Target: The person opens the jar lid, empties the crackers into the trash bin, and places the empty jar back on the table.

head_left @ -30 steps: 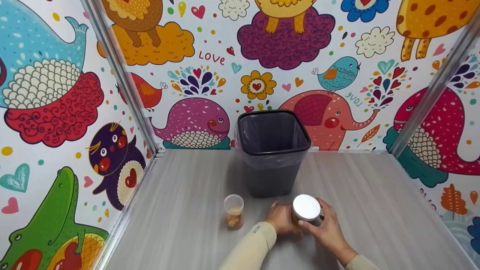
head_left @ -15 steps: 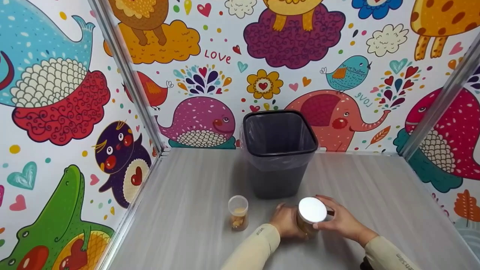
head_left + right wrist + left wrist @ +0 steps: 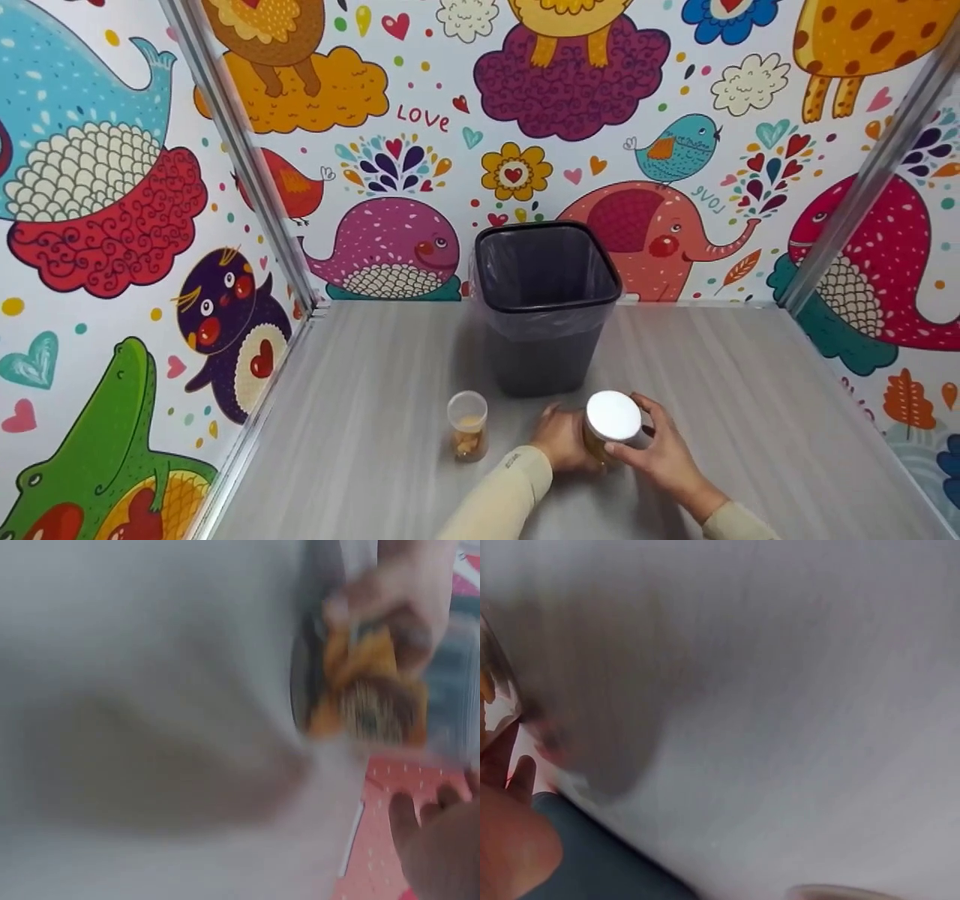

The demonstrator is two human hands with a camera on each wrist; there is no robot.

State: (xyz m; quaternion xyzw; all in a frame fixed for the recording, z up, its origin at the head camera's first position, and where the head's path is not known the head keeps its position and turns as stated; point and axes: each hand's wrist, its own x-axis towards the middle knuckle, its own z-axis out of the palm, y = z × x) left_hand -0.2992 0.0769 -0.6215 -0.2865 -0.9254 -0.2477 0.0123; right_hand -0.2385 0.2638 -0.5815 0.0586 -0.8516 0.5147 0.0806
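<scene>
A clear jar (image 3: pixel 600 444) with a white round lid (image 3: pixel 613 415) stands upright between my two hands in the head view. My left hand (image 3: pixel 566 441) grips its lower body from the left. On the right side, my right hand (image 3: pixel 667 454) holds the jar's top, thumb in front just under the lid's edge and fingers behind. The right wrist view, blurred, has the jar (image 3: pixel 375 709) with orange-brown contents and a label-like patch. There the left hand (image 3: pixel 412 607) is wrapped round its body, and the right hand's fingers (image 3: pixel 405 814) are by the lid end.
Left of the hands stands an open clear cup (image 3: pixel 468 427) with yellowish-brown pieces inside. Behind them is a dark grey bin (image 3: pixel 544 352) with a transparent liner. Cartoon-printed walls (image 3: pixel 517 172) with metal corner posts enclose the grey table (image 3: pixel 375 375).
My right thumb has shifted slightly rightward along the lid's edge, then partly back. The left hand keeps its grip on the jar. The head view swung a little and returned.
</scene>
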